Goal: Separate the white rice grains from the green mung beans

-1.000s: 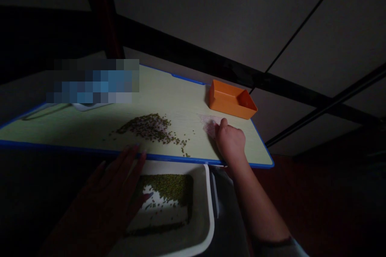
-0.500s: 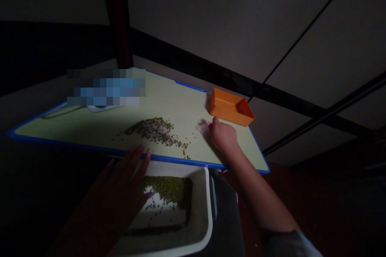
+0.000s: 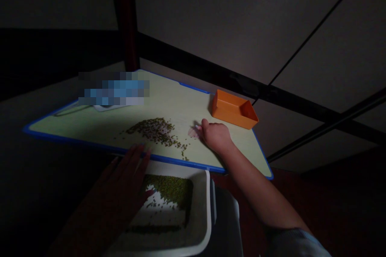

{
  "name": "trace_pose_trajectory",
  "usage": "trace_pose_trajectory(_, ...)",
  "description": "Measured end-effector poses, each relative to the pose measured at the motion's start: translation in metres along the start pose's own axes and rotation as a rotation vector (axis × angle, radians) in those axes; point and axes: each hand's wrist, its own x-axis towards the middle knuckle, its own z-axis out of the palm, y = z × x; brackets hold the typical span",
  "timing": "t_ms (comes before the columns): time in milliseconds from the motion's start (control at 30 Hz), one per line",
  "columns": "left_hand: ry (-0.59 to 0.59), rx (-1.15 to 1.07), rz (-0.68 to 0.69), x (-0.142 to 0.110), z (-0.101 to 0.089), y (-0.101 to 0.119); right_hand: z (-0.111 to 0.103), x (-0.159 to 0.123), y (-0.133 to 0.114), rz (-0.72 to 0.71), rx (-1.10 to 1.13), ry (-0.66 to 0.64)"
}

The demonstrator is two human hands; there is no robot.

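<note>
My right hand (image 3: 216,137) is closed over the right part of a pale board (image 3: 187,108) with a blue rim. A small, clear, pinkish piece (image 3: 193,131) sticks out of its fingers, low over the board; its kind is hard to make out. Left of it lies a loose heap of small green beans (image 3: 153,130) mixed with paler bits, with a few strays trailing toward the near rim. My left hand (image 3: 120,186), dark in shadow, has its fingers spread at the near rim, above a white bin (image 3: 208,209). More green beans (image 3: 173,188) lie inside that bin.
An orange open box (image 3: 235,114) stands at the board's far right corner. At the back left are a blurred-out blue patch (image 3: 120,88) and a thin cord (image 3: 70,110). Behind the board rises a panelled wall (image 3: 211,20). The scene is dim.
My right hand has moved left with the clear pinkish piece, closer to the heap of beans. My left hand stays at the near rim. The view has shifted slightly.
</note>
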Motion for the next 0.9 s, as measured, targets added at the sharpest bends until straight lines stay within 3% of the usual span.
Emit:
trace_pose_trajectory(333,-0.061,0.067,0.015,0.002,-0.008,-0.001,0.001,-0.007,0.007,-0.184,0.058,-0.004)
trace_pose_trajectory(700,-0.087,0.130,0.072,0.004,-0.005,-0.003,0.001,-0.015,0.008,-0.185,0.205,0.077)
trace_pose_trajectory(900,-0.129,0.114,0.048,0.006,-0.014,-0.004,0.002,-0.017,0.007,-0.180,0.269,0.091)
